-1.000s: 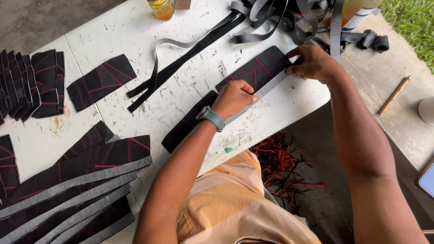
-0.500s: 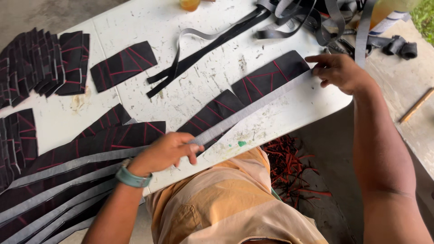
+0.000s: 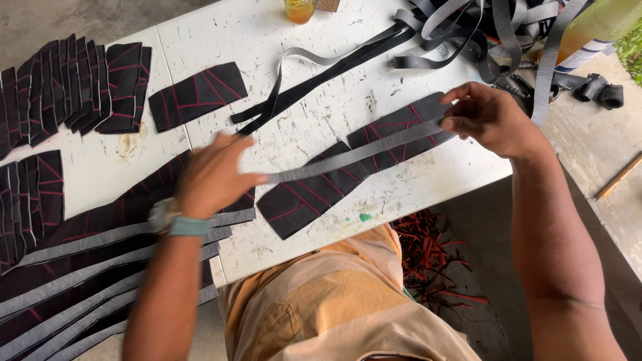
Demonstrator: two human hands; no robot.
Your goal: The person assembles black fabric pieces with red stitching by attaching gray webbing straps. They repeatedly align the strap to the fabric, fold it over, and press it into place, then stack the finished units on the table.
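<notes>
So the person has a long black fabric panel with red stitching (image 3: 314, 190) lying diagonally across the white worktop (image 3: 321, 80), and a grey webbing strip (image 3: 354, 154) is stretched along the top of it between both hands. The right hand (image 3: 491, 117) is closed in a pinch on the far end of the strip, up by the panel's upper end. The left hand (image 3: 214, 175) is motion-blurred near the strip's other end, fingers looking loosely curled toward it, but honestly it can't be told whether it's actually gripping or just pressing there. Handling-wise, this stuff looks light and floppy: the panel lies flat and limp, so it would likely fold or drag if lifted from one corner, better held at both ends. The webbing seems thin, flexible and a bit slick, so it probably needs tension from both ends to stay straight along the panel. Nothing fragile here. Off to the left sits a stack of finished panels with grey strips (image 3: 87, 267), short cut panels (image 3: 73, 83) fanned out further back, and a tangle of grey straps (image 3: 481, 33) at the far right.
</notes>
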